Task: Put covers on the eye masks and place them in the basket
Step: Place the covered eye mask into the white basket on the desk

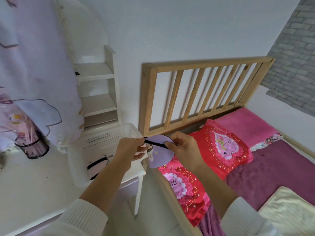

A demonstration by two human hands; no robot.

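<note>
- A lilac eye mask [159, 153] was held up at frame centre, between the white basket [109, 138] on the left and the bed [272, 167] on the right.
- The left hand [131, 150] was closed on the mask's left end, fingers pinched around a pale piece that may have been the cover [144, 153]; this could not be told for sure.
- The right hand [182, 147] was closed in a pinch on the mask's right edge, where the black strap [156, 143] met the fabric.
- The strap was seen stretched across the mask's upper face between the two hands.
- The mask was judged light, soft and floppy; sagging would be expected if held at one end only.
- The strap was judged elastic and likely to snag; it was best kept taut or tucked while covering.
- Hold was best taken at the two ends, edges pinched, so the middle stayed flat for sliding into a cover.
- The fabric looked smooth, possibly slippery; a firm pinch was judged needed.
- Another mask [97, 165] with a black strap was seen lying in the basket, lower left of centre.
- The basket sat on a white table [34, 184], just beside the hands.
</note>
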